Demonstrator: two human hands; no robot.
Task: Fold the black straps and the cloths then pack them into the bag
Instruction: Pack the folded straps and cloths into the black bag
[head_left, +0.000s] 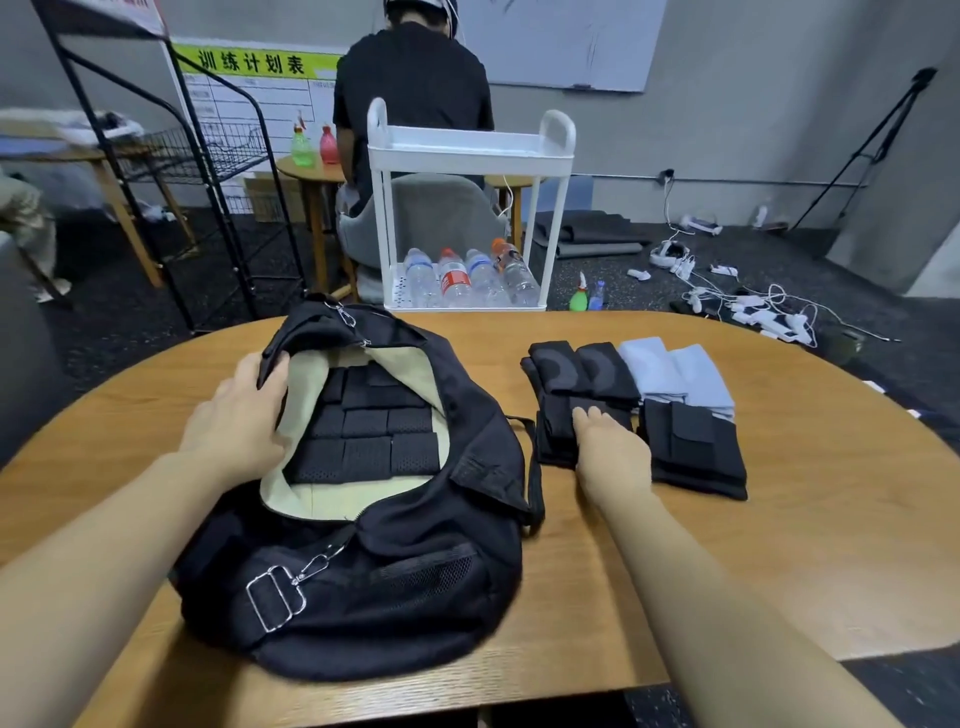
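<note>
Directly under right-hand fingers: folded strap.

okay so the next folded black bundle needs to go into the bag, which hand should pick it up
Right, most likely. The right hand already rests on the nearest folded black bundle, beside the bag. The left hand is busy gripping the bag's rim, keeping the opening wide.

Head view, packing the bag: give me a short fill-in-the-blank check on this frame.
1. The left hand grips the rim of the ____.
2. The right hand rests on a folded ____ bundle.
3. The lining is ____ coloured.
4. The light blue cloths lie on the ____.

Answers: bag; black; cream; table
</note>
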